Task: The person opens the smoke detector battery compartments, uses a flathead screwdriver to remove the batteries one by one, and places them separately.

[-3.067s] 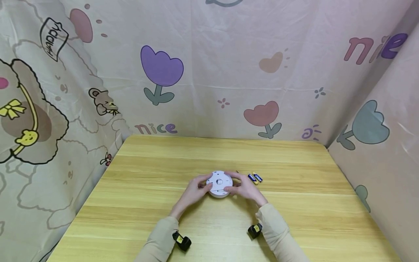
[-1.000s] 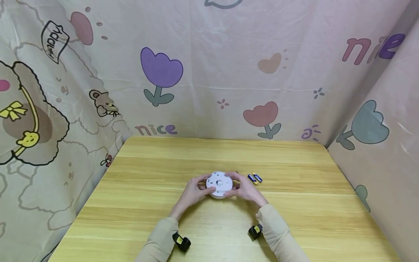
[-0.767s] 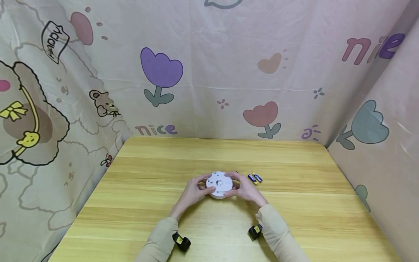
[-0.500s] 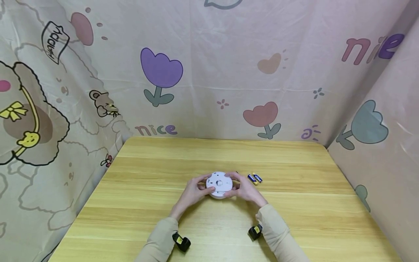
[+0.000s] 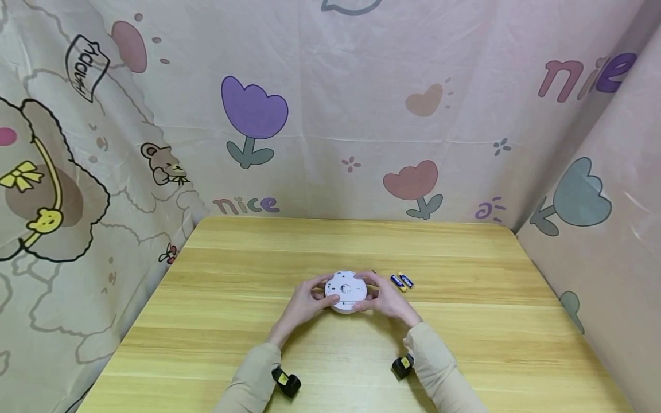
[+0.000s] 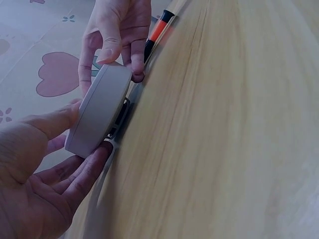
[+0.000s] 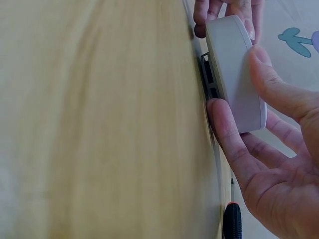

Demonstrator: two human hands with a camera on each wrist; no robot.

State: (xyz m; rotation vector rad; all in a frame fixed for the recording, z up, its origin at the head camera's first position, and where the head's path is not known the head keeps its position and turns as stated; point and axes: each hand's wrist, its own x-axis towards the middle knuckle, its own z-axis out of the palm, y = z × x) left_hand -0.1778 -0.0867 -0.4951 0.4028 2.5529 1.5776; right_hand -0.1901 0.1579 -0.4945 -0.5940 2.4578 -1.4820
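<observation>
Both hands hold a round white smoke detector (image 5: 345, 289) just above the table, its flat back facing up. My left hand (image 5: 306, 302) grips its left side, with the thumb on the upper face and fingers under the rim. From the right, my right hand (image 5: 386, 296) grips it the same way, thumb near the front edge. In the left wrist view the smoke detector (image 6: 97, 112) shows its plain side wall, and a dark vented part (image 6: 119, 118) sticks out below. The right wrist view shows the vents (image 7: 209, 74) close over the table.
Two blue and yellow batteries (image 5: 402, 281) lie on the wooden table (image 5: 248, 246), just right of my right hand. A screwdriver with an orange and black handle (image 6: 158, 31) lies beyond that hand. Patterned cloth (image 5: 320, 86) hangs behind and at both sides.
Since about three seconds ago the smoke detector has turned a little in the hands, and the left thumb has shifted further onto its face. Over the last second nothing has visibly moved.
</observation>
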